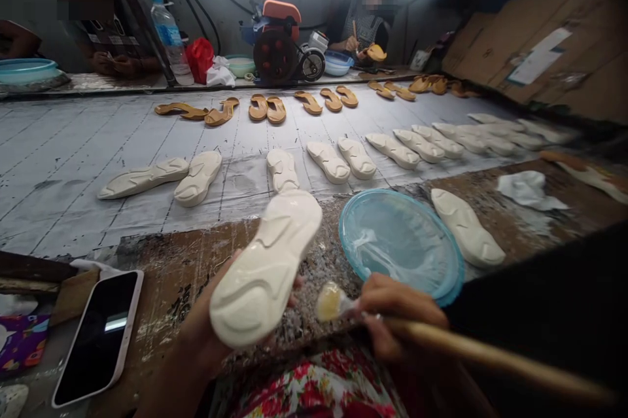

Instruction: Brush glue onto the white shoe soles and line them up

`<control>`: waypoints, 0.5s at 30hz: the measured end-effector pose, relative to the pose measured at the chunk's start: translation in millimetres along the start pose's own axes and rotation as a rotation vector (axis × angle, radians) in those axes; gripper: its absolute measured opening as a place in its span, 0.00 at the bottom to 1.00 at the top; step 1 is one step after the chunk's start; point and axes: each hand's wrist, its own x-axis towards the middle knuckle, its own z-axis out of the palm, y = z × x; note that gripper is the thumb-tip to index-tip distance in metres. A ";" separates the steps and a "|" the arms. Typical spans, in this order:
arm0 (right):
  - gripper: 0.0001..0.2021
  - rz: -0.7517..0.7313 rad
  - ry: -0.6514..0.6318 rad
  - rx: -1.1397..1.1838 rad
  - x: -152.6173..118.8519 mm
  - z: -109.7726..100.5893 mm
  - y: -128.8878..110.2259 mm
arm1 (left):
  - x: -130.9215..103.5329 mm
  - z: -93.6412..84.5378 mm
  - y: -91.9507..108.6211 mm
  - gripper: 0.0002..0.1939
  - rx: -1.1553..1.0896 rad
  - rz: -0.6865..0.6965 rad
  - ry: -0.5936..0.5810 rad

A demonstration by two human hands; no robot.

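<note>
Over the near edge of the work surface: cream sole (265, 267) in left hand (210, 313), brush (471, 342) in right

Sole is off-white with a slight sheen, rounded at both ends, narrower mid-length. Raised pads and curved ridges on the face toward the camera (no marks I can make out). It's tilted, far end up, overlapping another pale sole (282, 168) in view.

Left hand grips it from below, fingertips showing at its right edge. Right hand is closed round the brush; yellowish bristles sit just beside the sole, apart from it. Blue basin (344, 235) with whitish liquid is just beyond the right hand. Loose sole (466, 228) lies right of the basin, phone (98, 339) at left.
</note>
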 end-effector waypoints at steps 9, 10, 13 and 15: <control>0.14 0.650 0.174 -0.414 -8.6 -42.4 43.7 | 20.7 3.9 -5.2 0.30 -0.130 0.073 0.058; 0.15 0.657 0.146 -0.415 -9.3 -42.4 47.2 | 23.3 3.6 -7.8 0.30 -0.128 0.063 0.066; 0.16 0.659 0.109 -0.410 -10.3 -44.8 47.3 | 26.0 -5.1 -17.1 0.30 -0.114 0.027 0.114; 0.16 0.652 0.119 -0.399 -9.0 -46.8 38.9 | 24.6 -14.1 -23.5 0.29 -0.099 -0.018 0.183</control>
